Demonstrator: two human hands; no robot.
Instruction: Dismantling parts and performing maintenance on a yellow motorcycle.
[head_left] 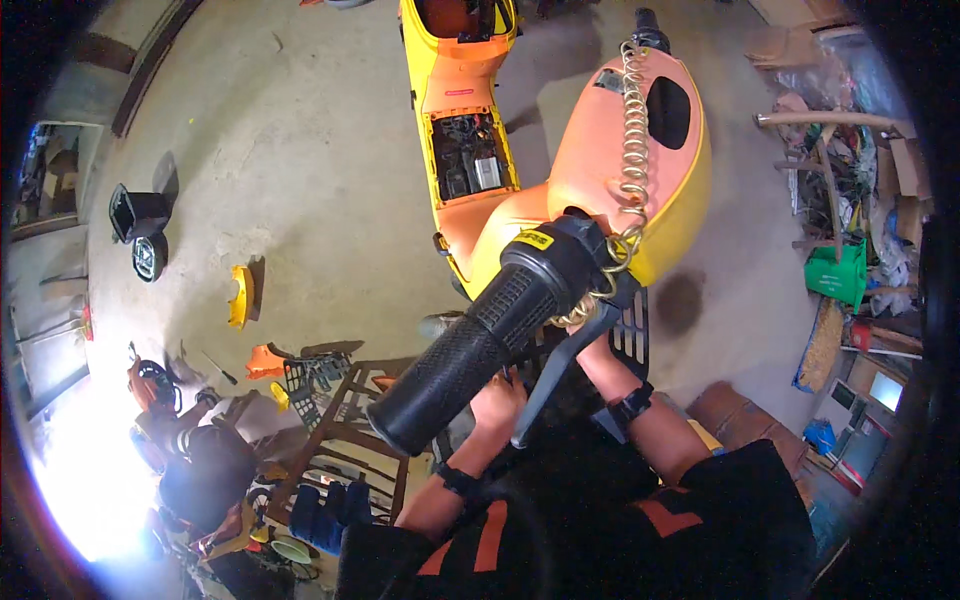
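Note:
A yellow and orange scooter stands before me, its black throttle grip reaching toward me. A grey brake lever hangs beside the grip, and a coiled gold-coloured cable runs over the front cowl. Below the handlebar, my left hand is closed, with a thin dark piece showing at its fingers that I cannot make out. My right hand is close to the scooter's front, behind the lever. Lever and handlebar hide its fingers. An opening in the body exposes wiring and a silver box.
At lower left another person in a dark cap handles a round part. A yellow panel, an orange piece and a black bin-like part lie on the floor. A brown rack stands near my left arm; clutter and a green bag line the right.

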